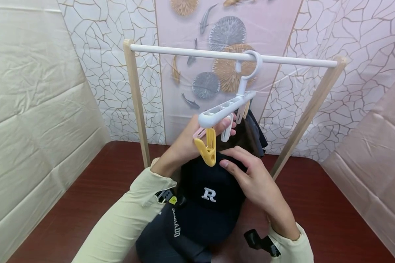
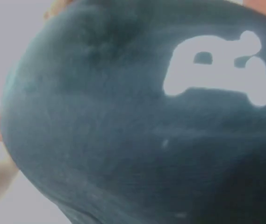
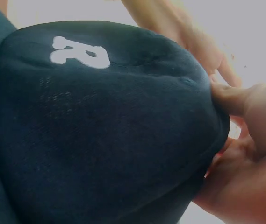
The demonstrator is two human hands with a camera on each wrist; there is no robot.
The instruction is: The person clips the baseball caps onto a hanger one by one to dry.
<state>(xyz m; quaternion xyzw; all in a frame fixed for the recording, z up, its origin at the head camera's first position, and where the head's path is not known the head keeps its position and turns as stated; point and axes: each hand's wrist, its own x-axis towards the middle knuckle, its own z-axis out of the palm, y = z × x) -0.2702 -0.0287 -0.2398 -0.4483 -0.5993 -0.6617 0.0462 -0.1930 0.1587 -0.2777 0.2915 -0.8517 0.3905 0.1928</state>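
A white hanger [image 1: 222, 109] with clothespins along its bar hangs from a rod. My left hand [image 1: 182, 146] is under the bar, its thumb and fingers pinching a white clothespin [image 1: 227, 128]. Nearer to me dangle a yellow clothespin [image 1: 208, 148] and a pink one [image 1: 199, 133]. Below them is a black cap [image 1: 214, 182] with a white letter R, also filling the left wrist view. My right hand [image 1: 258, 180] pinches the top of this cap's crown between thumb and fingers, as the right wrist view [image 3: 245, 135] shows. Whether a clothespin bites the cap is hidden.
The rack has a white rod [image 1: 184, 52] and wooden posts [image 1: 136, 98]. Behind my hands, dark caps [image 1: 258, 133] hang under the hanger's far end. A dark grey cap [image 1: 158, 237] with white lettering is below the black one, over the red-brown table [image 1: 95, 204].
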